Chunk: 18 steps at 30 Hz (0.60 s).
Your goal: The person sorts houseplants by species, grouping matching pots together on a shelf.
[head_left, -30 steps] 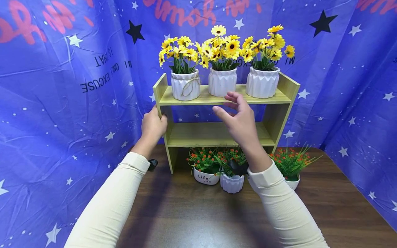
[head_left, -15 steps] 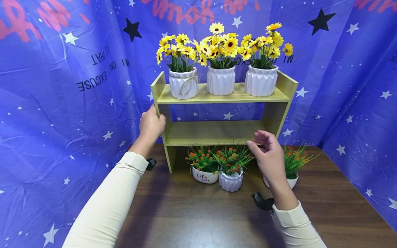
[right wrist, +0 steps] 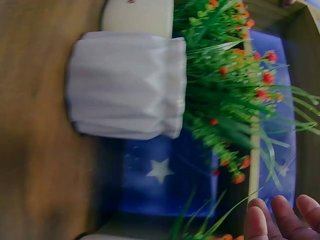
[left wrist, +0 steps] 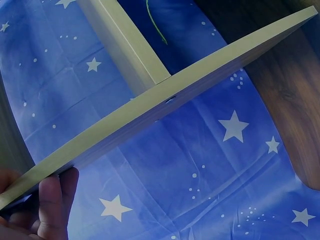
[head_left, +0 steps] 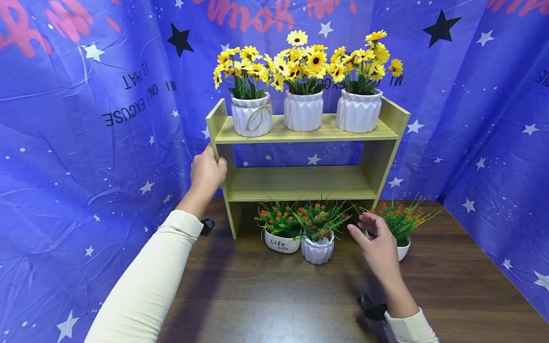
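Note:
My left hand (head_left: pixel 208 171) grips the left side panel of a light wooden shelf (head_left: pixel 300 183). In the left wrist view its fingers (left wrist: pixel 51 205) curl round the edge of that panel (left wrist: pixel 115 112). My right hand (head_left: pixel 379 247), holding nothing, hovers with loosely bent fingers in front of the red-flowered plant in a white pot (head_left: pixel 403 221) at the right, partly covering it. To its left stands a red-flowered plant in a pleated white pot (head_left: pixel 318 250), seen sideways as a pleated pot (right wrist: pixel 127 85) in the right wrist view. Beside that sits an oval "Life" pot (head_left: pixel 281 243).
Three pleated white pots with yellow flowers line the top board: a twine-tied left pot (head_left: pixel 252 116), a middle pot (head_left: pixel 303 112) and a right pot (head_left: pixel 358 112). The shelf stands on a dark wooden table (head_left: pixel 266 300). A blue starry curtain (head_left: pixel 107 166) hangs around it.
My right hand has come down from before the top shelf, moving rightward to the right-hand red-flowered plant. My left hand keeps its grip on the side panel. The pots have not moved.

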Each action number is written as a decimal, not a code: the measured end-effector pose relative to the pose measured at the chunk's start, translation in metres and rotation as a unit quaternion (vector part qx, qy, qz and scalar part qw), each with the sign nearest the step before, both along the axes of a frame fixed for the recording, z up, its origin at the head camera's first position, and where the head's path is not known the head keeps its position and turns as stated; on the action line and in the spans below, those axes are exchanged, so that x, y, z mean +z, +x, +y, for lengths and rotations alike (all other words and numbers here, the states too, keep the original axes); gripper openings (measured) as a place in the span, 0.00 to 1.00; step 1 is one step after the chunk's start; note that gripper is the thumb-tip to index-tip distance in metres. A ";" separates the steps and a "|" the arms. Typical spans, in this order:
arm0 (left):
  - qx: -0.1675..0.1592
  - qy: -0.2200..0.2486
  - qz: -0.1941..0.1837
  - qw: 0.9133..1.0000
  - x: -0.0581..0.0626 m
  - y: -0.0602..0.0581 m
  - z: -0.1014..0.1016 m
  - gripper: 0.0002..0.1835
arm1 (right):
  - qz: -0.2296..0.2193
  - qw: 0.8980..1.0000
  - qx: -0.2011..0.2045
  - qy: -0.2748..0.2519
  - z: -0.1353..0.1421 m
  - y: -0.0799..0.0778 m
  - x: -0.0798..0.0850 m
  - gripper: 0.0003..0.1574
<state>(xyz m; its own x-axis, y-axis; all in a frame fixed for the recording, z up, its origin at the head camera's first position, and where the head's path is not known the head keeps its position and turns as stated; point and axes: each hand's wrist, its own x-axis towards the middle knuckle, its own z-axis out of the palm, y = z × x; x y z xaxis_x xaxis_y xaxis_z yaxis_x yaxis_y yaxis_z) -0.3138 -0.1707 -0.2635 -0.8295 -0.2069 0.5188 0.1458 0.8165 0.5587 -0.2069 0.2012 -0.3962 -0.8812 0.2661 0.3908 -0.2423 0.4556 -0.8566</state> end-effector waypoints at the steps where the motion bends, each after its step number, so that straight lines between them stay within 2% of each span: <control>1: 0.000 0.000 0.000 1.000 0.000 0.000 0.000 0.15 | -0.006 1.000 -0.005 0.002 0.001 0.001 -0.003 0.33; 8: 0.001 0.001 -0.006 1.000 0.000 -0.001 0.000 0.16 | -0.026 0.999 -0.033 -0.021 0.015 0.009 -0.021 0.33; 18: 0.001 0.000 -0.011 1.000 0.001 0.000 -0.001 0.16 | -0.062 0.994 -0.088 0.033 0.039 0.015 -0.031 0.35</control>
<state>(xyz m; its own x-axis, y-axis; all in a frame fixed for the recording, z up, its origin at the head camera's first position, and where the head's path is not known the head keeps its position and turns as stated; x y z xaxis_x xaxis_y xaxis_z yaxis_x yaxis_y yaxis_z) -0.3138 -0.1713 -0.2628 -0.8408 -0.2080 0.4999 0.1315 0.8171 0.5613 -0.1921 0.2404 -0.4268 -0.8658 0.3983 0.3030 -0.0476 0.5372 -0.8421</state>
